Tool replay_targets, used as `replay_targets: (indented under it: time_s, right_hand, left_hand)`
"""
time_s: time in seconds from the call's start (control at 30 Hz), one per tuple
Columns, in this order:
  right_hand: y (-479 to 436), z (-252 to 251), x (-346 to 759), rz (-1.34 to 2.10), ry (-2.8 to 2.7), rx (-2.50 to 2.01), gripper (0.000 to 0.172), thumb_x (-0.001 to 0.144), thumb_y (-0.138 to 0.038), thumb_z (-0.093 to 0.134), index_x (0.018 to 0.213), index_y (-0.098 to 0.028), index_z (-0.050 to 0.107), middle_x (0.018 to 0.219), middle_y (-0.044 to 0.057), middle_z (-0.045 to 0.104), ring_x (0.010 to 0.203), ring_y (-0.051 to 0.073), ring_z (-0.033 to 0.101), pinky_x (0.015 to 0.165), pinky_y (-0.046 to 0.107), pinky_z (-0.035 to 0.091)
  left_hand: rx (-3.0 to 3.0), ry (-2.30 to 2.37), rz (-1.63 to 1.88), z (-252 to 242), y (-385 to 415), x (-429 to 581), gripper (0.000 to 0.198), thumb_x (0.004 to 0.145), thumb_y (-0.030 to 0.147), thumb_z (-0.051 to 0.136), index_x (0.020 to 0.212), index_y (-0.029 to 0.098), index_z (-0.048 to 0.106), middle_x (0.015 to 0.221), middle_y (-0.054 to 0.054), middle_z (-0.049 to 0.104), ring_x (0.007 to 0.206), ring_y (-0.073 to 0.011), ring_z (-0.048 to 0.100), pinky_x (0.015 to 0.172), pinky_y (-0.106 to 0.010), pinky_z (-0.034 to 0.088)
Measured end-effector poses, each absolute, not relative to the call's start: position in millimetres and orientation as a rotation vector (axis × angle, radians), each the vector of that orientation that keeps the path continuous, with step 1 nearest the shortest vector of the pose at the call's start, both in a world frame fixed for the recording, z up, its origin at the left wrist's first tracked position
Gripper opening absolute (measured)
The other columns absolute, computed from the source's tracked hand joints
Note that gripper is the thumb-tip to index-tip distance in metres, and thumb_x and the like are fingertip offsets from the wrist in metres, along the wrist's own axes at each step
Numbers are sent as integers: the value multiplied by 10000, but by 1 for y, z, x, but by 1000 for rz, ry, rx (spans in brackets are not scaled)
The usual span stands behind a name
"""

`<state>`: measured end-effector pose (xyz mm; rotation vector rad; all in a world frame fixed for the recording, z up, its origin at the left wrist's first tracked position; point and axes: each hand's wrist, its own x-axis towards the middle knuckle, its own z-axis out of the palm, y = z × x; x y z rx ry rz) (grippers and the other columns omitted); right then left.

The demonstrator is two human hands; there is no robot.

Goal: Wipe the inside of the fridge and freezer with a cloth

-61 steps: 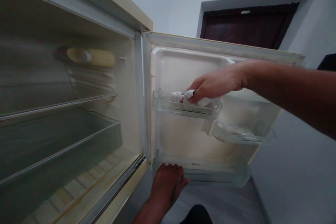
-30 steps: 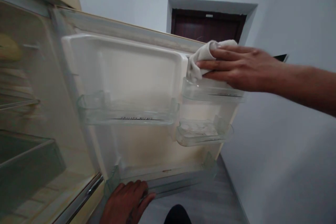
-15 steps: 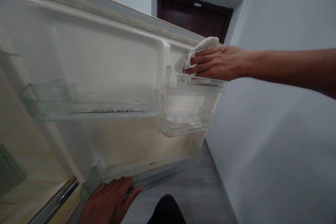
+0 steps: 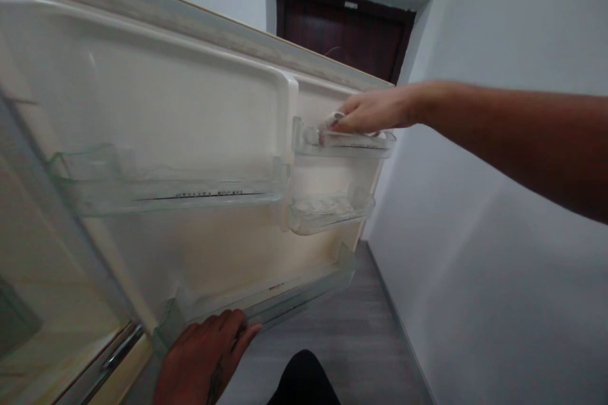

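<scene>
Right-hand grip (image 4: 373, 111) was closed narrowly on a crumpled white cloth (image 4: 335, 116), which was mostly hidden beneath the fingers and sat low in a small clear plastic upper pocket (image 4: 356, 147) at the outer side of a cream-white refrigerator door (image 4: 199, 95). Left-hand grip (image 4: 204, 354) was curled over the rim of a long clear plastic bottom bin (image 4: 308, 294). Hard pressing could probably have lifted the small pocket from its mounts or cracked its wall, and loose folds might have snagged on its rim. A heavy pull on the bottom bin could likewise have unseated it or swung the door. Half a second earlier, the cloth had risen above the pocket, its flap near the door's top edge; now it was bunched down, while the left-hand fingers stayed on the bin.
</scene>
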<state>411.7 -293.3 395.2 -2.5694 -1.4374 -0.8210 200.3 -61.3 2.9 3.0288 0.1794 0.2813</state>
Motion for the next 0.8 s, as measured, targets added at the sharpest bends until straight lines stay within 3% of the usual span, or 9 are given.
replay_targets:
  time_s: [0.1, 0.17, 0.3, 0.47, 0.6, 0.7, 0.8]
  right_hand:
    - [-268, 387, 380, -306, -1508, -2551, 307, 996, -432, 556, 928, -226, 773, 866, -30, 756, 910, 156, 736, 908, 322, 608]
    - [-268, 388, 366, -222, -1447, -2555, 336, 994, -470, 549, 917, -233, 774, 889, -22, 759, 939, 181, 737, 921, 352, 619]
    - [-304, 405, 373, -303, -1211, -2744, 368, 906, -541, 667, 867, -192, 776, 976, 28, 772, 1048, 252, 718, 967, 416, 597]
    - [-336, 413, 406, -413, -1507, -2637, 638, 953, -663, 461, 839, -119, 775, 1045, 45, 771, 999, 203, 714, 918, 326, 551]
    - [-304, 395, 394, -404, -1864, -2297, 465, 968, -592, 551, 894, -205, 799, 965, 24, 787, 866, 188, 741, 778, 295, 625]
    - [-282, 386, 371, -444, -1753, -2328, 446, 999, -540, 512, 891, -201, 781, 890, 18, 771, 778, 179, 731, 668, 291, 633]
    - [-291, 377, 355, -508, -1523, -2519, 474, 1021, -483, 460, 823, -158, 741, 809, 42, 737, 779, 205, 720, 711, 347, 626]
  left_hand:
    - [3038, 176, 279, 7, -65, 200, 498, 988, 603, 319, 929, 248, 663, 874, -45, 731, 858, -227, 670, 839, -379, 395]
    - [3044, 201, 276, 4, -65, 201, 478, 988, 590, 338, 927, 245, 662, 868, -44, 730, 834, -227, 666, 823, -378, 394]
    - [3011, 240, 343, -8, -62, 204, 463, 974, 595, 388, 892, 232, 664, 843, -43, 723, 828, -213, 662, 823, -372, 393]
    - [2986, 217, 396, -9, -62, 201, 483, 992, 581, 357, 881, 223, 663, 841, -41, 714, 842, -218, 661, 844, -394, 385]
    - [2971, 181, 407, -10, -61, 201, 516, 990, 613, 323, 895, 228, 653, 841, -39, 712, 843, -228, 658, 843, -402, 383]
    - [2985, 180, 424, -12, -59, 202, 529, 987, 625, 317, 899, 226, 651, 840, -43, 710, 843, -227, 657, 836, -396, 380]
    - [2988, 185, 376, -12, -57, 202, 511, 989, 612, 332, 894, 230, 658, 848, -39, 720, 845, -222, 660, 841, -391, 376]
